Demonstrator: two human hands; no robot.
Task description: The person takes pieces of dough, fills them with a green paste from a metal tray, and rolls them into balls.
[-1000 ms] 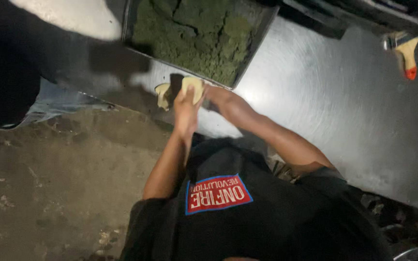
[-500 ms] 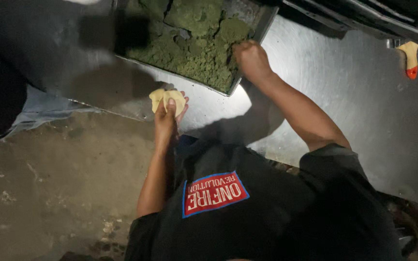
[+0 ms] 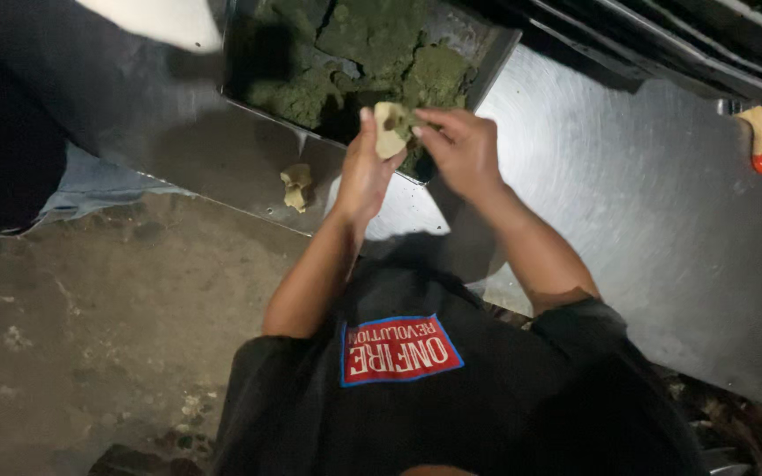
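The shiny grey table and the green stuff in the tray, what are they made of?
The shiny grey table looks like brushed metal, likely steel: circular scuffs glare in the light. The green stuff in the metal tray looks like a soft, crumbly paste, matte and clumped. The pale piece in the left hand seems doughy; hard to tell.

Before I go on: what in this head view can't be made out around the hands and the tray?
- Pale piece in the left hand: underside covered by the palm.
- Right hand fingertips: motion-blurred; contact with the piece unclear.
- Metal tray of green filling: far end cut off by the top edge.
- Small pale lump on the steel table: too small to identify.
- Wooden-handled tool: working end hidden.
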